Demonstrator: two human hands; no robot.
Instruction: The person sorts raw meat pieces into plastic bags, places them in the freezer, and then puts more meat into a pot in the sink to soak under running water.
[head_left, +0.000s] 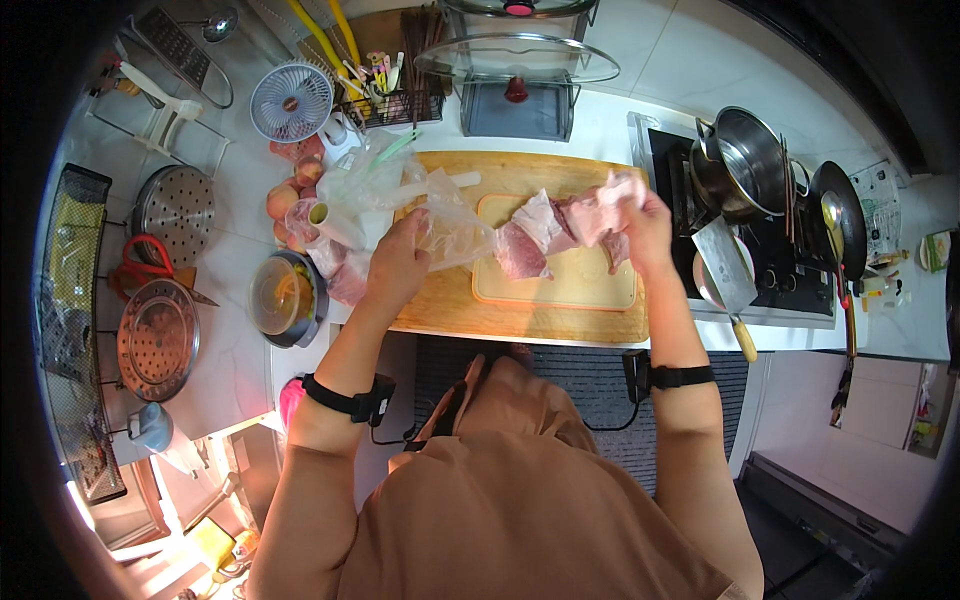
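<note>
My left hand (400, 259) grips a clear plastic bag (459, 231), which stretches over the left part of a wooden chopping board (427, 313). In my right hand (649, 231) is a pale, fatty piece of raw meat (619, 193), lifted at the right of the board. Under and beside it, several chunks of raw meat (523, 251) rest on a thin yellowish cutting mat (555, 292) with an orange rim. Whether the lifted piece is separate from the chunk beneath, I cannot tell. A roll of plastic bags (337, 225) lies left of my left hand, beside bagged raw meat (350, 277).
A cleaver (724, 262) lies across a bowl by the gas hob (780, 281), its handle over the counter edge. A steel pot (742, 165) and a wok (840, 210) stand there. Peaches (283, 202), a lidded bowl (283, 298) and a small fan (292, 103) sit left.
</note>
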